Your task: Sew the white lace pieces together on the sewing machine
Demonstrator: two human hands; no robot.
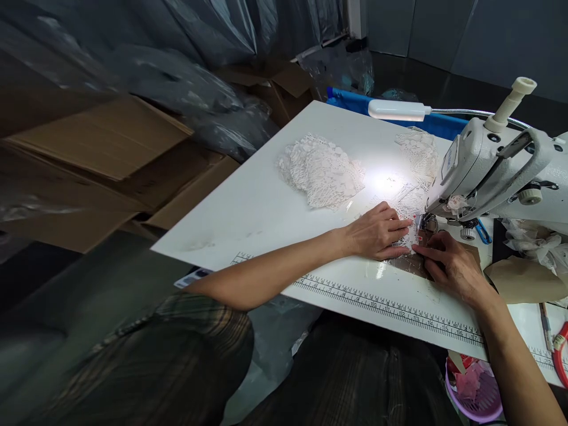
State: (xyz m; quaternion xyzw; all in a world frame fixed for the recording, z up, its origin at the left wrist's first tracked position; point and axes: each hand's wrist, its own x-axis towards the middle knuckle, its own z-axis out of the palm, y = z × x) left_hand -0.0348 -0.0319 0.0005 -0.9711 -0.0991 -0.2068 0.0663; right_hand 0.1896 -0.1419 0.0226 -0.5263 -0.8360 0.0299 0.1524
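Observation:
A piece of white lace (406,204) lies under the lamp's bright spot, its near end at the presser foot (421,222) of a white sewing machine (506,168). My left hand (377,232) rests flat on the lace just left of the foot, fingers stretched toward the needle area. On the other side, my right hand (457,265) has its index fingertip at the lace's near edge, with thumb and fingers apart. Beneath that hand is a brownish plate (410,264) on the machine bed. The needle tip is too small to make out.
A heap of white lace (322,171) sits left of the machine, and more lace (418,155) lies behind. A lamp (397,110) reaches over the table (266,213). Red-handled tool (560,349) and purple basket (477,393) are at right; cardboard boxes (102,139) stand left.

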